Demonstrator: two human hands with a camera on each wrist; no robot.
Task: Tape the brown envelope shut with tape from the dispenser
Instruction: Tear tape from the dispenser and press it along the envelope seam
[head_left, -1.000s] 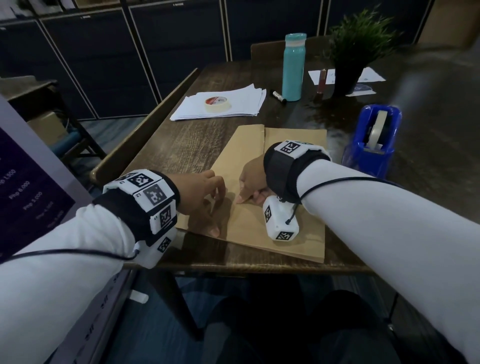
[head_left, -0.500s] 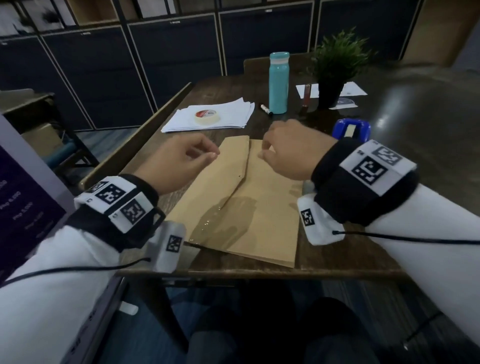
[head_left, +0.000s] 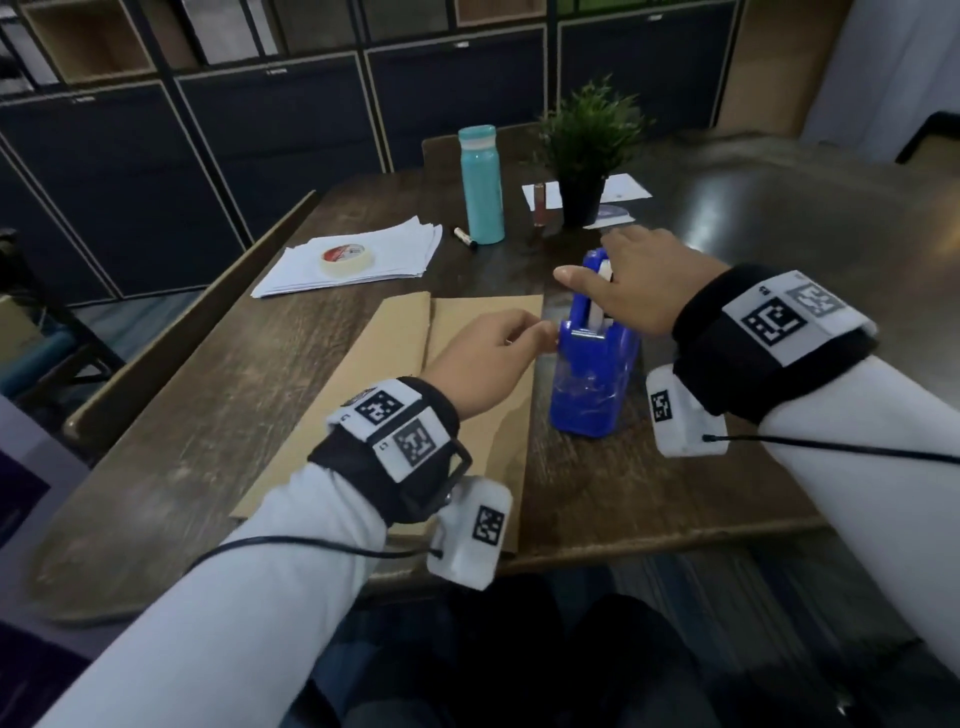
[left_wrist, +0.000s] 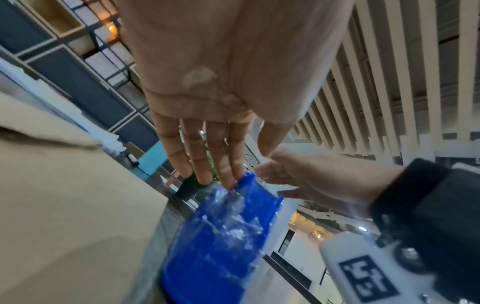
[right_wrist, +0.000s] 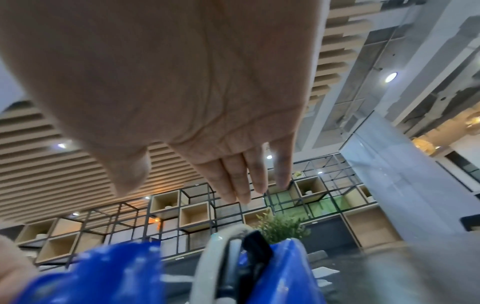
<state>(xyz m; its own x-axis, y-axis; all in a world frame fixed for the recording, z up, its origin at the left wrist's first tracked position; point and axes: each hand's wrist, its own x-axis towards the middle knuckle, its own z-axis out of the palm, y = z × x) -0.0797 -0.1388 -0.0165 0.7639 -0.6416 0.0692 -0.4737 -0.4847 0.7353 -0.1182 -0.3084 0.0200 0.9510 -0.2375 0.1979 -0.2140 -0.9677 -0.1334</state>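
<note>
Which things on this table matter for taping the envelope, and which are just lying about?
Needed: brown envelope, blue tape dispenser.
Lying about: loose tape roll, paper stack, teal bottle, potted plant, marker.

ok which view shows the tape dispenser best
The head view: the whole blue tape dispenser shows standing on the table beside the brown envelope, between both hands. The left wrist view shows only its blurred blue side; the right wrist view shows its top and the tape roll, close and blurred.
</note>
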